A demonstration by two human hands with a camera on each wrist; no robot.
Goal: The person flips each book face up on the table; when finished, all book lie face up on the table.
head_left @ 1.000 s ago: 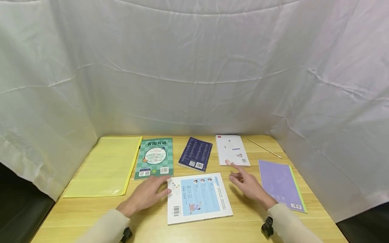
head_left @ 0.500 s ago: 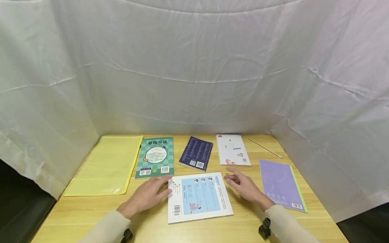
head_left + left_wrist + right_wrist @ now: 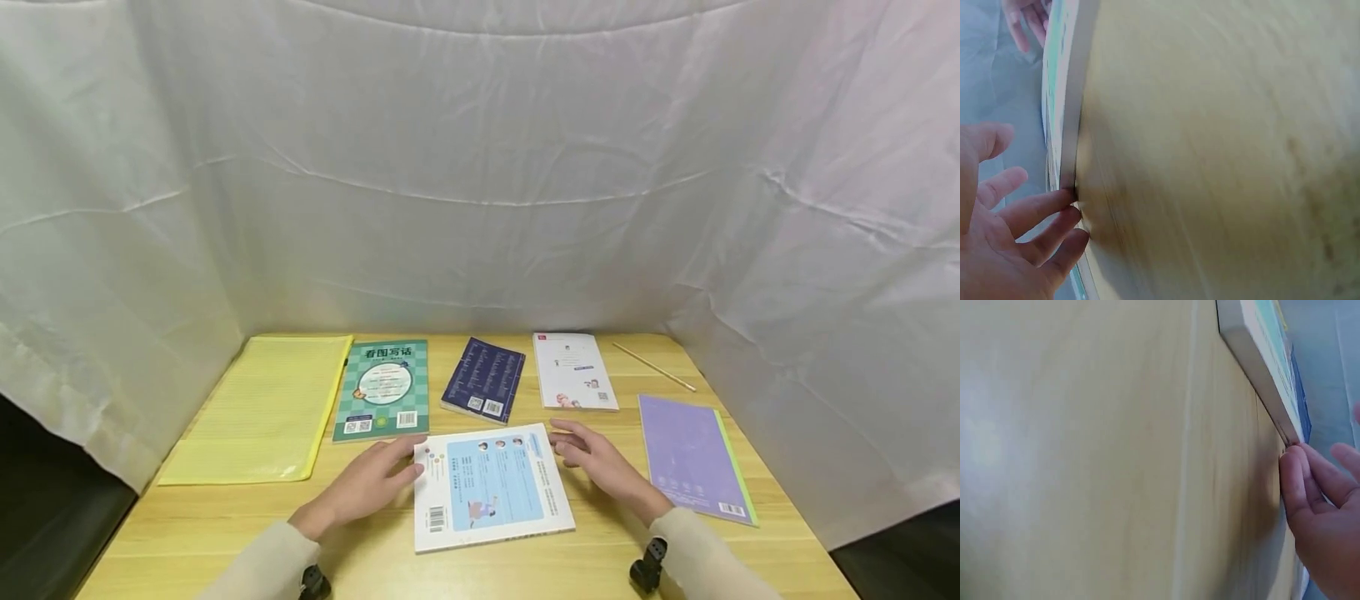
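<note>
So the person has a white-and-blue book (image 3: 491, 490) lying flat on the wooden table (image 3: 225, 525), back cover up with the barcode at the near left corner, pretty much dead center in front of them. The left hand (image 3: 371, 482) sits at the book's left edge near the far corner, fingers fairly straight and relaxed, fingertips (image 3: 1063, 201) touching the edge of the cover in the left wrist view, not wrapped around anything. The right hand (image 3: 600, 462) is at the far right corner of the same book, fingers loosely extended, and the right wrist view shows a fingertip (image 3: 1291, 464) pressed right against the book's corner, nothing gripped there either. So both hands are basically open and just touching the book from either side. Along the back of the table there's a row of stuff: a yellow zip folder (image 3: 262, 408) on the far left, a green checkered book (image 3: 382, 387) just beside it, a dark blue book (image 3: 484, 379) lying a bit tilted, and a white booklet (image 3: 573, 371) to the right of that. A purple notebook (image 3: 693, 457) lies off to the right of the right hand, near but apart, and a thin wooden stick (image 3: 652, 366) lies at the far right corner. White cloth (image 3: 480, 167) hangs all around the table as a backdrop. Cream sleeves cover both forearms.
</note>
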